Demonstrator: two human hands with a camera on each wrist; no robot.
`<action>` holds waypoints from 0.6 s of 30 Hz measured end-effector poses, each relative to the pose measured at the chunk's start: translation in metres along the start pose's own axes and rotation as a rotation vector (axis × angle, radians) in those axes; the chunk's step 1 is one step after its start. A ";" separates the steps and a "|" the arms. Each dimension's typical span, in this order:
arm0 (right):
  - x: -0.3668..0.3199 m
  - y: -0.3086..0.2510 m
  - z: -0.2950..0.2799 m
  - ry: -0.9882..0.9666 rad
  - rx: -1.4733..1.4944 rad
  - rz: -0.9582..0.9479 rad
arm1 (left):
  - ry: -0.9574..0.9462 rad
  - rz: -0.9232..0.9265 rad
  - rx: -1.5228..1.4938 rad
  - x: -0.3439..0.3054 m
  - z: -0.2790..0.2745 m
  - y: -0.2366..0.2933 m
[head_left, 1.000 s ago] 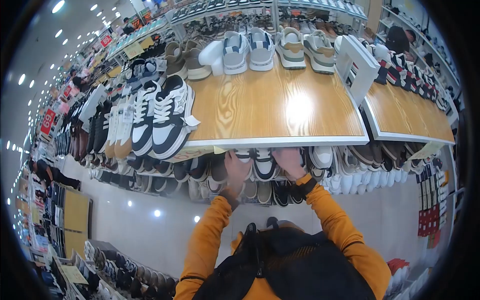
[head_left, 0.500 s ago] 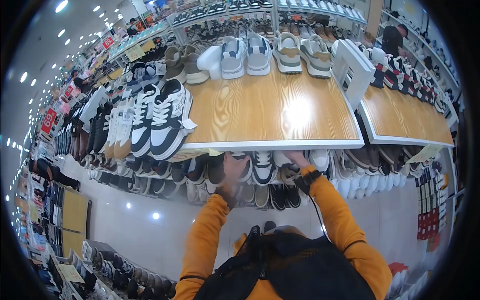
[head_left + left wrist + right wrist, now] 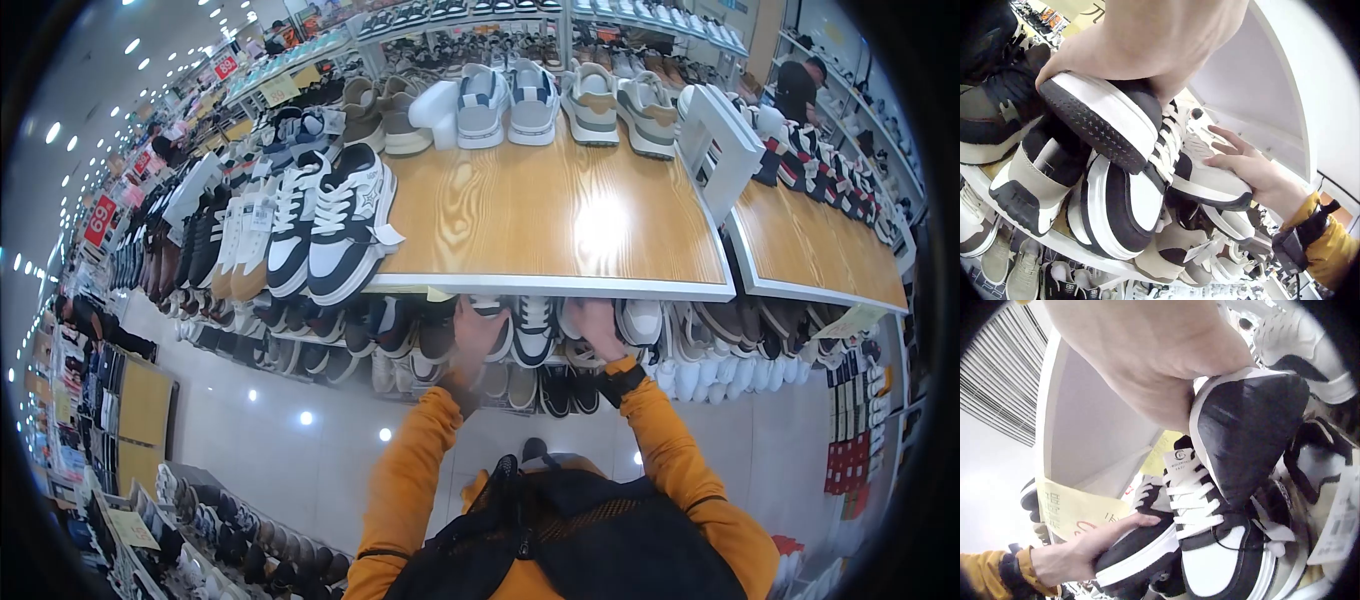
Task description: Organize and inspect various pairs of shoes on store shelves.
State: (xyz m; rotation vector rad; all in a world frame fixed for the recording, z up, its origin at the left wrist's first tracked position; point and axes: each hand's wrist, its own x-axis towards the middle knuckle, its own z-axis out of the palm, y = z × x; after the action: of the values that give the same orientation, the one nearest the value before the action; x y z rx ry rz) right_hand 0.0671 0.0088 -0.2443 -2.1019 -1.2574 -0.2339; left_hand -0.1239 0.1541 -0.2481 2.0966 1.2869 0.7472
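Right hand [image 3: 598, 328] drawn back gripping sneaker [image 3: 1247, 419], red 69 sign [image 3: 100, 220]

Glossy wood-grain tabletop [image 3: 530, 220]; smooth leather-look sneaker [image 3: 1138, 100], rough studded rubber sole [image 3: 1085, 115]

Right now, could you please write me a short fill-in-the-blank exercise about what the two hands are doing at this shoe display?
The left hand grips the first sneaker and the right hand holds the second sneaker; both shoes are black and ____.
Both hands reach ____ the wooden tabletop.
The wrist strap on the right arm is ____.
Missing words: white; under; black.
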 end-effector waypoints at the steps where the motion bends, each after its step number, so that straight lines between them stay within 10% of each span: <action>1: -0.001 0.000 -0.008 0.023 0.050 0.021 | 0.001 -0.034 -0.037 -0.002 -0.002 0.004; 10: 0.003 0.035 -0.019 0.054 -0.500 -0.172 | -0.151 -0.130 0.232 0.016 -0.001 0.025; 15: 0.003 0.048 -0.016 0.129 -0.351 -0.236 | -0.100 -0.073 0.241 0.013 0.004 0.019; 18: 0.008 -0.038 -0.047 0.144 -0.101 -0.204 | -0.132 -0.098 0.218 0.011 0.001 0.024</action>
State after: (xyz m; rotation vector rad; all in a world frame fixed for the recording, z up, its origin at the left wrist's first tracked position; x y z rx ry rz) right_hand 0.0474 -0.0029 -0.1876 -1.9998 -1.3980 -0.5389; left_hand -0.1051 0.1554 -0.2298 2.1927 1.4397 0.4351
